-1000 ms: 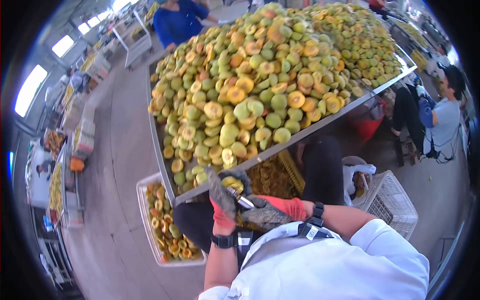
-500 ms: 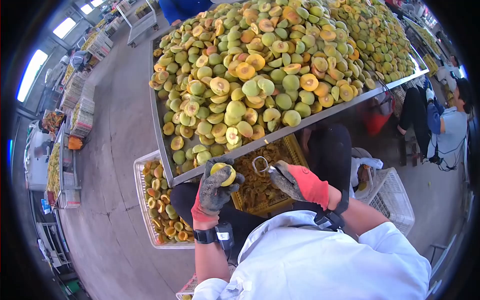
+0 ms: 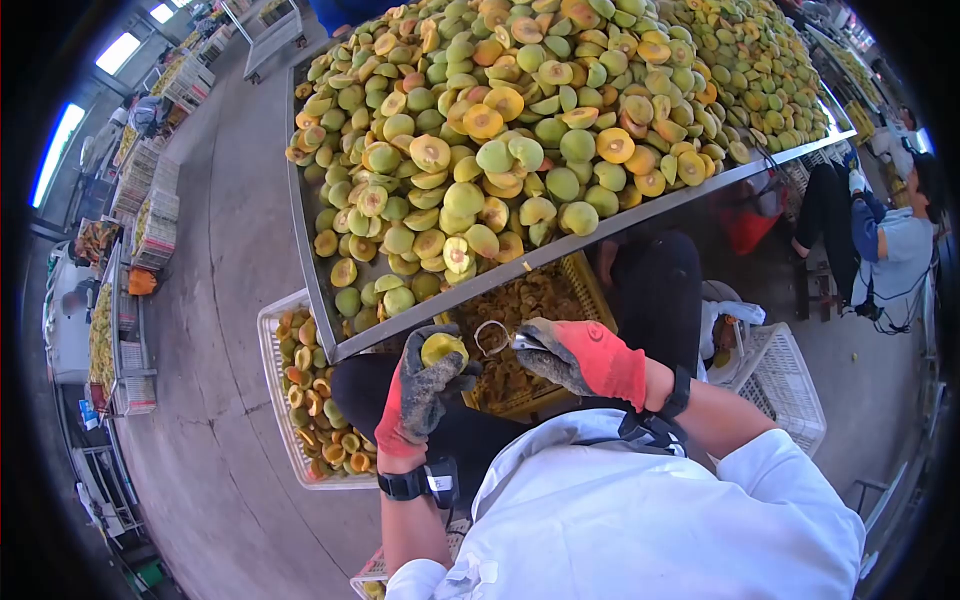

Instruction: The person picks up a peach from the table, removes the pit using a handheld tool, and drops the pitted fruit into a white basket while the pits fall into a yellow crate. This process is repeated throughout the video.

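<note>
In a grey and red work glove, my left hand (image 3: 415,390) has its fingers wrapped round a yellow-green peach half (image 3: 442,348). My right hand (image 3: 590,358), gloved the same way, grips a ring-bladed pitting tool (image 3: 522,342) by its handle. The tool's metal loop points left, a short gap away from the fruit. Beneath both hands stands a yellow crate (image 3: 595,297) with brownish-yellow fruit scraps in it. A large heap of halved peaches (image 3: 480,160) covers the metal-edged table (image 3: 560,249) just beyond my hands.
A white basket of peach halves (image 3: 325,420) is on the floor at left. Another white basket (image 3: 790,385) stands at right, near a seated person (image 3: 890,245). Stacked crates (image 3: 150,190) line the far left. The table's metal rim runs close above my hands.
My right hand has brought the ring tool leftward, nearer the peach half. The fruit has turned slightly in my left hand, and the whole view has shifted a little.
</note>
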`<state>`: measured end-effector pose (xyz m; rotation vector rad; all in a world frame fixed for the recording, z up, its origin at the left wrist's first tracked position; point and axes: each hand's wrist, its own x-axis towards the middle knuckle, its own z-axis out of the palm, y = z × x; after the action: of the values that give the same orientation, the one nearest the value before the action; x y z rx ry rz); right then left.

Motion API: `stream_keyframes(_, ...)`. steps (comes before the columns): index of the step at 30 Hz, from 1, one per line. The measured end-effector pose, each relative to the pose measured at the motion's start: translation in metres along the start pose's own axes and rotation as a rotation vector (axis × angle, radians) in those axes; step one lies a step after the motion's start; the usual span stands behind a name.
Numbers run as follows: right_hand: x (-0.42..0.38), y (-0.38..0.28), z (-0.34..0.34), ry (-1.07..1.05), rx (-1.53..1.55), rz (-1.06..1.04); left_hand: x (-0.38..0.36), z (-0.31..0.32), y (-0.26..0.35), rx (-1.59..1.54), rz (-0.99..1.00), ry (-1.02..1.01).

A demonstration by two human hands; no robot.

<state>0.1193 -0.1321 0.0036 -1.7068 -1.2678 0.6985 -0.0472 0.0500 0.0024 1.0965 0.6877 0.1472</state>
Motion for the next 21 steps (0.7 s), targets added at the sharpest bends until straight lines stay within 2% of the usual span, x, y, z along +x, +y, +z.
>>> stream_keyframes(1, 0.001, -0.001, -0.001, 0.008, -0.112, -0.027, 0.0, 0.001, 0.002, -0.045, -0.018, -0.007)
stream_keyframes(7, -0.004, 0.015, 0.003, 0.011, -0.128, -0.111, -0.006, 0.006, 0.01, -0.098, -0.143, -0.048)
stream_keyframes(11, 0.0, 0.005, -0.002, -0.129, -0.163, -0.034, -0.009, 0.007, 0.008, -0.036, -0.173, -0.048)
stream_keyframes(13, -0.002, 0.013, -0.001, -0.216, -0.315, 0.044, -0.008, 0.005, 0.007, -0.027, -0.182, -0.045)
stream_keyframes(21, -0.005, 0.017, -0.006, -0.232, -0.496, 0.011, -0.01, 0.007, 0.009, 0.025, -0.232, -0.015)
